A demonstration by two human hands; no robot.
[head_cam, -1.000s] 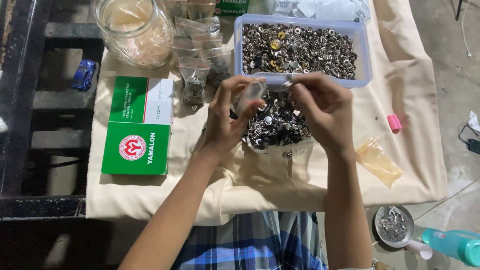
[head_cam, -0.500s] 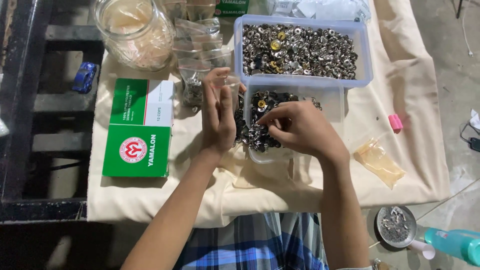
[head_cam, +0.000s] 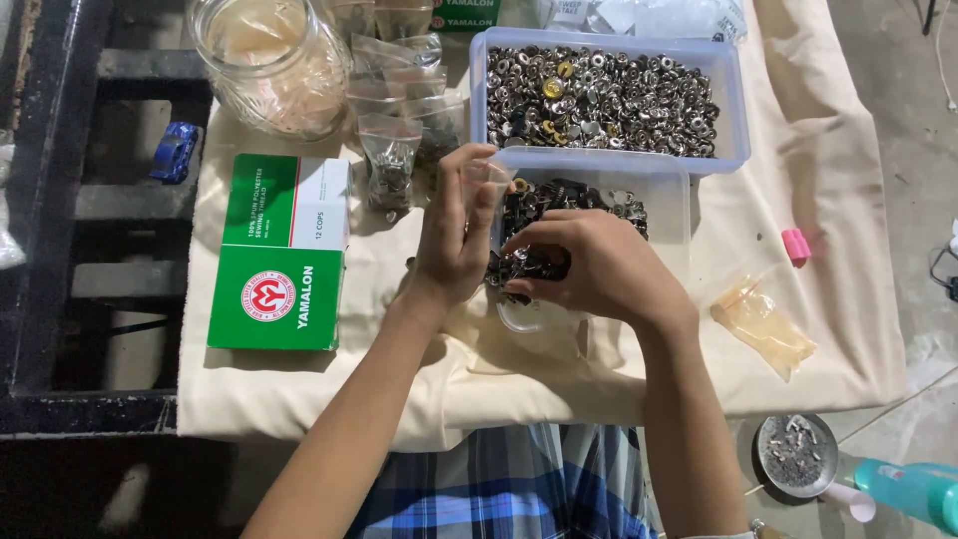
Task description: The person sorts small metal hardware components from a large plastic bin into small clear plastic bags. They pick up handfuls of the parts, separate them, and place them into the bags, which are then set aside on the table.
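The left hand (head_cam: 454,235) pinched a small clear bag (head_cam: 486,180) upright, mouth toward the far side. Just right of it, the right hand (head_cam: 599,265) curled over metal snaps (head_cam: 559,225) in the near tray (head_cam: 667,200) — fingers bunched, seemingly gripping some. The fuller far tray (head_cam: 733,110) lay beyond.

The small bag (head_cam: 486,180) pinched in the left hand (head_cam: 454,235) is thin clear plastic, glossy. The right hand (head_cam: 599,265) rests in shiny metal snap buttons (head_cam: 559,215) inside a translucent plastic tub (head_cam: 671,205). The larger tub (head_cam: 733,110) is the same smooth plastic, its fasteners silvery and brassy. The table cover (head_cam: 399,359) is matt cream cloth, slightly creased. The jar (head_cam: 269,65) is clear glass; the green box (head_cam: 279,250) is smooth printed cardboard.
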